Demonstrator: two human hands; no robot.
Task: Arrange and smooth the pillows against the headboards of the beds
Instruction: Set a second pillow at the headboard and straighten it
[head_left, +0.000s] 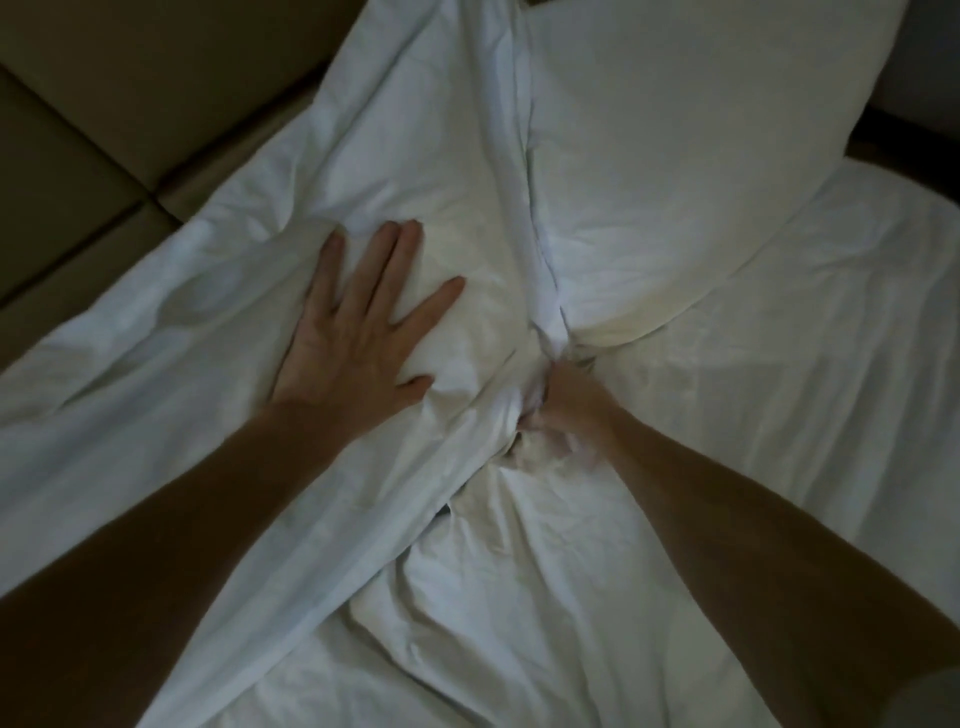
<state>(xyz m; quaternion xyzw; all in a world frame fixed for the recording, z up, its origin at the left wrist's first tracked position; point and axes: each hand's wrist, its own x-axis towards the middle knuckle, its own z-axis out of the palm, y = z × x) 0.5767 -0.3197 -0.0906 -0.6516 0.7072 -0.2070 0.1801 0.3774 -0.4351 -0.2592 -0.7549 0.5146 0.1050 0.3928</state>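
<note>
Left hand presses flat, fingers spread, on the left pillow, while right hand clutches bunched cloth at the near seam beside the right pillow, with the headboard off to the left.

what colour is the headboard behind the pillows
Beige, padded panels; the headboard shows top left in the head view.

Two pillows are showing: the left pillow and the right pillow. Two hands are showing too: the left hand and the right hand. One bed is lying underneath, and one headboard is standing behind.
</note>
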